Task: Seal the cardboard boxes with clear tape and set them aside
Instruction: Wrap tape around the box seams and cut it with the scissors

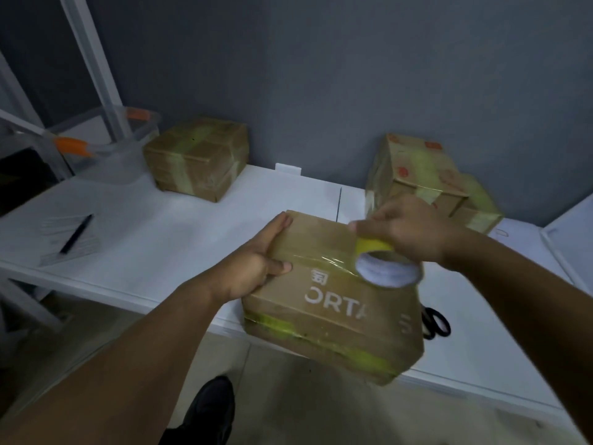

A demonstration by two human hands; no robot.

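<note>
A brown cardboard box [340,313] with white lettering sits at the front edge of the white table [179,226], overhanging it a little. My left hand [256,258] grips the box's left side, thumb on top. My right hand [407,229] holds a roll of yellowish clear tape [385,264] above the box's top right. A strip of tape runs from the roll leftward across the top seam. Yellowish tape also bands the box's lower front edge.
A taped box [199,159] stands at the back left, and two more taped boxes [426,178] are stacked at the back right. Black scissors [434,322] lie right of the box. A pen on paper [75,234] lies at the left, near a clear plastic bin [109,146].
</note>
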